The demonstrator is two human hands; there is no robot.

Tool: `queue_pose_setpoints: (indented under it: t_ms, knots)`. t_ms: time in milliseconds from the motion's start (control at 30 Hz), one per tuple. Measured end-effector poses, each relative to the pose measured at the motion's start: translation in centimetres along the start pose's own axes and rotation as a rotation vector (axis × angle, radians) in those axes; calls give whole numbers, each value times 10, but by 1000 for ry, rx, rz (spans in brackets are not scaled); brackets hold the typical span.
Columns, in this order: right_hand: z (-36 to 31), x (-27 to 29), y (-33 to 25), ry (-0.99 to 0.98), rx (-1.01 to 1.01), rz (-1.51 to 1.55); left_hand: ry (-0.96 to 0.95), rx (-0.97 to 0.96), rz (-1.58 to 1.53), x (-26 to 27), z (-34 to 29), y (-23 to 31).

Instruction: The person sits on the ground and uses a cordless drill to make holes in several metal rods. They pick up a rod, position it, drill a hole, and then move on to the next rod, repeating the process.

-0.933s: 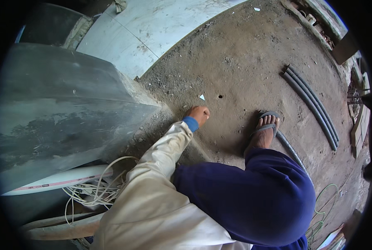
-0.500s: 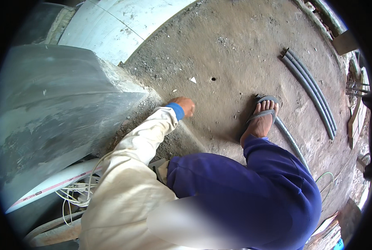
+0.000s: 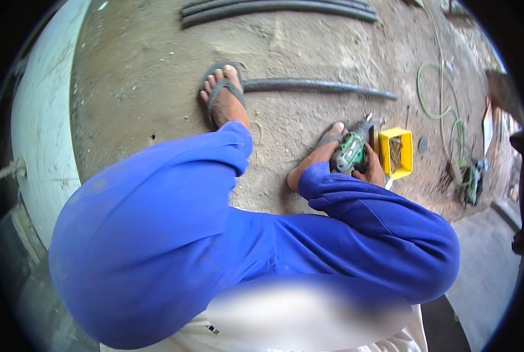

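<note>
My right hand [image 3: 374,168] is down beyond my right shin, its fingers closed around the near side of a green power tool [image 3: 351,150]. The tool has a metal front end pointing away from me, and it sits beside my right foot [image 3: 309,164]. Whether it is a drill or another kind I cannot make out. Just right of it stands a yellow open box [image 3: 404,171] with small brownish pieces inside, perhaps screws or nails. My left hand is out of view.
A dark pipe [image 3: 320,85] lies on the dirt ground from my sandalled left foot [image 3: 226,97] rightward. Several more dark pipes [image 3: 279,8] lie farther off. A green cord [image 3: 420,88] loops at the right, near another green tool [image 3: 476,179]. A white panel [image 3: 45,117] stands left.
My view has swung to the right. The left hand near the grey slab has gone out of sight. My right hand, the green tool and the yellow box have come into view.
</note>
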State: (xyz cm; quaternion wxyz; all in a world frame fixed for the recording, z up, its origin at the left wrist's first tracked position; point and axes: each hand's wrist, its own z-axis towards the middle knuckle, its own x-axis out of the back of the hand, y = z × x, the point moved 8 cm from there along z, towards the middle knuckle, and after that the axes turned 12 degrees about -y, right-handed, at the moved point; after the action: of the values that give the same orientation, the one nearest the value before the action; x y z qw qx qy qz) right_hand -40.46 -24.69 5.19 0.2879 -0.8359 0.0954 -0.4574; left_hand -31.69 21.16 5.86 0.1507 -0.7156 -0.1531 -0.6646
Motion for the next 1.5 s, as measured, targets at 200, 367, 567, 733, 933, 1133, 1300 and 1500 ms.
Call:
queue_pose_setpoints:
  t_ms: [200, 367, 567, 733, 933, 1133, 1300, 1500]
  knots:
    - [6, 13, -29, 18, -203, 44, -209, 171, -82, -66, 3, -16]
    - [27, 27, -37, 225, -197, -14, -448, 70, -81, -107, 24, -12]
    - [-12, 12, -84, 548, -156, -166, -882, -250, 24, -165, -16, -50]
    - [-37, -42, -70, 442, -257, -65, -1191, -605, 30, -69, -44, -149]
    - [-43, -59, -39, 356, -376, 63, -853, -717, -118, 79, 82, -141]
    - [-49, -73, -32, 253, -459, 184, -703, -1092, 63, 156, 87, -1]
    - [-48, -42, -39, 170, -525, 302, -726, -1070, -117, 61, 42, 115]
    - [60, 48, -92, 207, 17, 479, -539, -723, -401, -44, 10, 145]
